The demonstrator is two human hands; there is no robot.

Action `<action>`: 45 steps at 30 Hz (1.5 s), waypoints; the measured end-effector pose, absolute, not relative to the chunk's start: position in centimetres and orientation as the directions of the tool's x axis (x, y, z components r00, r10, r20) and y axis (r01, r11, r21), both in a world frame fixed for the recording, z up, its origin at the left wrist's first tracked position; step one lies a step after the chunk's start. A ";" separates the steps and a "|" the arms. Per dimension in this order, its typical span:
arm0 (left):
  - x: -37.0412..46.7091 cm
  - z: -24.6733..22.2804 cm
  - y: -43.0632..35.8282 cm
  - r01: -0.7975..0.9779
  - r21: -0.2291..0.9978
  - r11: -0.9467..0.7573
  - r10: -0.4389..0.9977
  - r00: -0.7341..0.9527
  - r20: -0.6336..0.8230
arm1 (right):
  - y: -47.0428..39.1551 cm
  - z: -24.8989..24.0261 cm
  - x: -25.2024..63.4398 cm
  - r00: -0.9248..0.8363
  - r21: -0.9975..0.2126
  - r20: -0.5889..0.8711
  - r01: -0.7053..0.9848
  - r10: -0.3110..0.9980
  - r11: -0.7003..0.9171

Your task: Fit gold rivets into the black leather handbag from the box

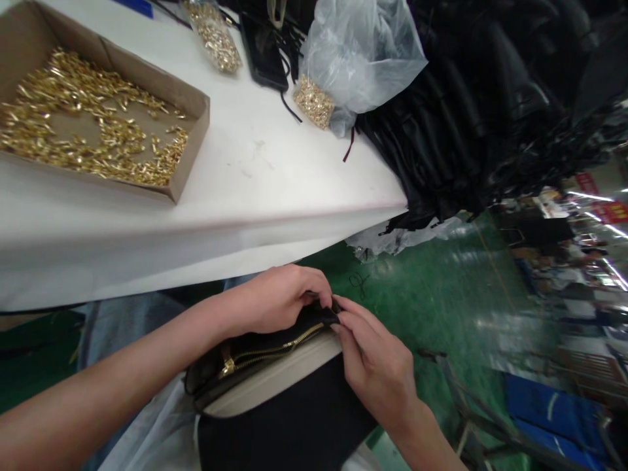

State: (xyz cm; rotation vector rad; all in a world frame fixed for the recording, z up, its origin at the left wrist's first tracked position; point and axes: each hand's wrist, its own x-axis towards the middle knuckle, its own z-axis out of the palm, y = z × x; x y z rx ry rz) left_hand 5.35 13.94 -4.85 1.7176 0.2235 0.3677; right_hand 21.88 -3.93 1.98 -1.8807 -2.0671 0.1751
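A black bag (284, 418) with a cream-coloured inner band and a gold zipper (294, 341) rests on my lap, its flap folded toward me. My left hand (275, 297) reaches over the bag's far side, with fingers curled at the upper right corner near the zipper's end. At that same corner, my right hand (375, 356) pinches the bag's edge between thumb and fingers. The gold zipper pull (227, 365) sits at the left end. Whatever small part lies between my fingertips is hidden.
A cardboard box (193, 144) of gold metal pieces stands on the white table (275, 190). Behind are bags of gold parts (216, 39), a phone-like black object (265, 55) and a clear plastic bag (358, 59). Black bags (466, 111) pile at right; a metal frame (471, 418) stands on the green floor.
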 end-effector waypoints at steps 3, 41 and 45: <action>5.8 -4.4 13.7 0.055 0.935 -0.351 0.412 0.905 0.102 | -4.3 2.3 21.5 -0.001 -0.262 0.148 0.964 0.989 0.040; 8.0 -0.5 11.9 0.385 0.817 -0.430 0.578 0.812 -0.078 | 3.4 3.6 27.6 -0.446 0.133 0.156 0.894 0.881 0.429; 7.1 1.3 10.7 0.529 0.779 -0.338 0.721 0.677 -0.147 | 6.7 5.5 27.7 -0.477 0.043 -0.047 0.877 0.877 0.479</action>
